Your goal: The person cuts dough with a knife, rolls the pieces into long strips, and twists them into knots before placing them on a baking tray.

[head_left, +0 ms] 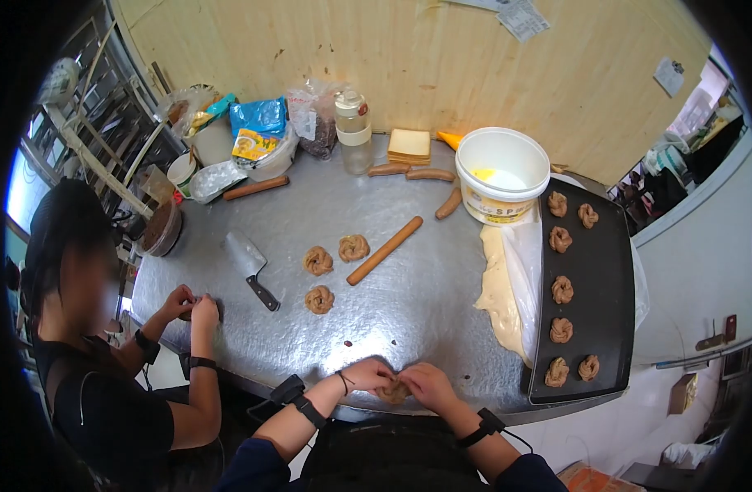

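At the near edge of the metal table, a brown twisted dough knot sits between my two hands. My left hand pinches its left side, fingers closed. On the other side, my right hand grips it with curled fingers. Parts of the knot are hidden under my fingers. Ahead lie three shaped dough knots, one of them nearest to me. A wooden rolling pin rests diagonally beside them.
A black baking tray with several dough knots stands at right, beside pale dough and a white bucket. A knife lies left of centre. A co-worker handles something at the left edge. Bottle and bags stand behind.
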### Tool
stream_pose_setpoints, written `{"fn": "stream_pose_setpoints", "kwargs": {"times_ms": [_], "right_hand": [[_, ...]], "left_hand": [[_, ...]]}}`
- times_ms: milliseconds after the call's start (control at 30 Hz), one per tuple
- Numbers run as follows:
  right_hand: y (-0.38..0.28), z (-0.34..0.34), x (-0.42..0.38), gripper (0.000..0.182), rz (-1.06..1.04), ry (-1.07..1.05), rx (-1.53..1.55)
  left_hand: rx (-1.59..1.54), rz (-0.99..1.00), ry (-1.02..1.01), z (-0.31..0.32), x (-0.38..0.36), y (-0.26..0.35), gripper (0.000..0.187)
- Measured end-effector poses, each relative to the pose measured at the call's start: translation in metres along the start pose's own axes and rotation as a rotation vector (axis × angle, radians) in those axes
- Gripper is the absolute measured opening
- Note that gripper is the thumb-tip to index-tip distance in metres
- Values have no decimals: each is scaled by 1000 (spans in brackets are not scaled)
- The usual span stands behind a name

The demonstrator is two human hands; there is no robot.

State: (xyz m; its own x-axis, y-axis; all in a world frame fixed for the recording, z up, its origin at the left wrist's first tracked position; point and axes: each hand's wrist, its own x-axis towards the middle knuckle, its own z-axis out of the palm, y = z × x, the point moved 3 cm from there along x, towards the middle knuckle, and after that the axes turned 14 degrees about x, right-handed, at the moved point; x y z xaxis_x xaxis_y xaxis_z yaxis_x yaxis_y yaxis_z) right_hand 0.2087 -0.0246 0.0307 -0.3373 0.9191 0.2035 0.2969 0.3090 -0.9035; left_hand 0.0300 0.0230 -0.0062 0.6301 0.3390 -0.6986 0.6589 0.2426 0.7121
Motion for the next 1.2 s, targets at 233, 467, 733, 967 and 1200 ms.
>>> {"fn": "stream_pose_setpoints", "kwargs": {"times_ms": [233, 467, 733, 967, 1200], "right_hand": [[-17, -2, 8, 14, -36, -163, -82], [-16, -4, 12, 22, 22, -134, 30], [-14, -6, 12, 33, 47, -176, 33], [-17, -9, 12, 38, 74, -87, 180], [-50, -16, 11, 26, -231, 134, -87]], "left_hand": [[158, 150, -132, -2, 0, 8, 25], [-31, 291, -36, 5, 13, -13, 30], [-139, 285, 32, 13, 2, -16, 25], [-254, 294, 212, 9, -13, -11, 20], [-576, 282, 219, 7, -22, 0, 22]]}}
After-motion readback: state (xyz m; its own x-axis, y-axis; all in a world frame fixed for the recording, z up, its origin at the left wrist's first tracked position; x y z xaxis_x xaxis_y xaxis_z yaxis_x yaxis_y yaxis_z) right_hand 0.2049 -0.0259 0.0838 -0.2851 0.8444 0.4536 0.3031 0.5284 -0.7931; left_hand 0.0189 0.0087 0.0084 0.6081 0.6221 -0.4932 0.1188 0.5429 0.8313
